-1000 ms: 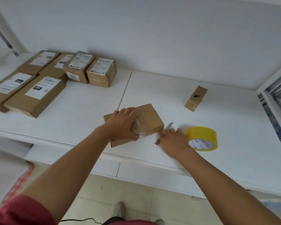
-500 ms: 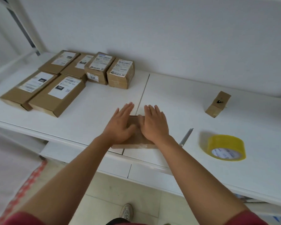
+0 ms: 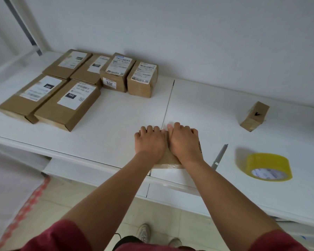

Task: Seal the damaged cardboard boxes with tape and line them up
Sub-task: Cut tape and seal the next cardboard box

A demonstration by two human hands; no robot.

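Both hands, left hand (image 3: 149,142) and right hand (image 3: 184,142), lie on the box (image 3: 168,157) at the table's (image 3: 116,124) near edge, fingers curled over its far side, pressing tape down. 6 boxes (image 3: 80,84) already stand grouped at the back left. 1 small box (image 3: 255,115) waits far right, beyond the tape roll (image 3: 268,166) and knife (image 3: 219,156).

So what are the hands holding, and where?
Both the left hand and right hand press the cardboard box, fingers curled over its far edge.
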